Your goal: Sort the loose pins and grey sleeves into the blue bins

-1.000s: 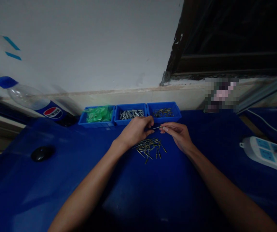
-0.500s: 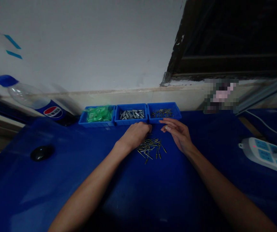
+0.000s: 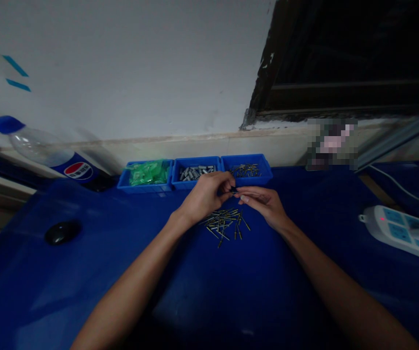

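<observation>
Above a loose pile of thin brass-and-silver metal pins [image 3: 222, 224], my two hands meet at the fingertips. My left hand [image 3: 209, 192] is closed in a pinch, its fingers on a small thin metal pin [image 3: 234, 192]. From the other side my right hand [image 3: 264, 201] pinches at the same piece with thumb and fingers. Much of that piece is covered by the fingers. Just behind the hands stands a blue bin of similar small metal pins [image 3: 247, 170]. The middle blue bin holds short silver cylinders [image 3: 196, 172], partly hidden by my left hand.
The left blue bin contains green plastic packets [image 3: 149, 172]. A Pepsi bottle [image 3: 56, 153] stands at the back left, with a black computer mouse [image 3: 61, 233] in front. On the right lies a white power strip [image 3: 401, 231]. A wall rises behind the bins.
My left hand has lifted off its place by the pile and moved right. My right hand has come inward, its fingers closing, and the fingertips now meet at a small pin.
</observation>
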The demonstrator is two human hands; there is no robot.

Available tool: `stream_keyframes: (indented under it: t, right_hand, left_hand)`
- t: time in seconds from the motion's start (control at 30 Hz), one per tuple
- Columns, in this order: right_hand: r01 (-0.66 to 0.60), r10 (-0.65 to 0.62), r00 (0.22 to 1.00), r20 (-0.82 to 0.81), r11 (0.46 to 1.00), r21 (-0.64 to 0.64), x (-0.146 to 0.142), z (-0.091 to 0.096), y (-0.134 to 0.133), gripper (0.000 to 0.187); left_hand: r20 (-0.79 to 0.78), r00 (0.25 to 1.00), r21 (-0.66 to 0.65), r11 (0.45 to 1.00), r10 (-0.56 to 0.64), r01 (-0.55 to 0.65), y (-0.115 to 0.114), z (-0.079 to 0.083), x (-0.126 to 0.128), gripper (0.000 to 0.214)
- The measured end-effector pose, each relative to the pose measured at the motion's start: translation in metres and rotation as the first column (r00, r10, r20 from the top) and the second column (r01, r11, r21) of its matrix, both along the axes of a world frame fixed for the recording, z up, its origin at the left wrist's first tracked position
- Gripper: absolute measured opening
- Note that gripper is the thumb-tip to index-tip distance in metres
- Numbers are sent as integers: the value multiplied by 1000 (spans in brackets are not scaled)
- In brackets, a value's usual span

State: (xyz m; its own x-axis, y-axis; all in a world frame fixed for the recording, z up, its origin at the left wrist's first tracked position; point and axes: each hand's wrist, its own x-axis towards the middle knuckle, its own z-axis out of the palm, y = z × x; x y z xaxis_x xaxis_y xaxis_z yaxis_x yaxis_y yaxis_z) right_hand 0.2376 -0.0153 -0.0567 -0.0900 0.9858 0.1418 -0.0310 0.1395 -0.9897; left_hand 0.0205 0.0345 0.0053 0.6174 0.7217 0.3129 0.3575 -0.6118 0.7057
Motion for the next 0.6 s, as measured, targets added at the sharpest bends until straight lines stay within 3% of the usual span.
stream_keyframes:
  t: [0.1, 0.2, 0.37, 0.43, 0.6]
  right_hand:
    - [12, -12, 1000, -3, 1000, -7, 1, -4, 0, 21]
    - [32, -33, 999, -21, 999, -13, 2, -7, 1, 16]
    - [53, -50, 991, -123, 998, 19, 2, -2, 0, 53]
    - [66, -61, 988, -145, 997, 30, 1, 0, 0, 60]
    - [117, -109, 984, -143, 992, 48, 0, -6, 2, 42]
  left_hand:
    - [-12, 1000, -7, 1000, -18, 18, -1, -2, 2, 15]
    - [-118, 993, 2, 1000, -25, 26, -1, -1, -1, 18]
    - [-440, 897, -57, 998, -43, 19, 2, 7, -18, 25]
    - [-503, 863, -71, 997, -53, 20, 4, 8, -25, 23]
    - [-527, 845, -129, 991, -94, 30, 6, 8, -32, 21]
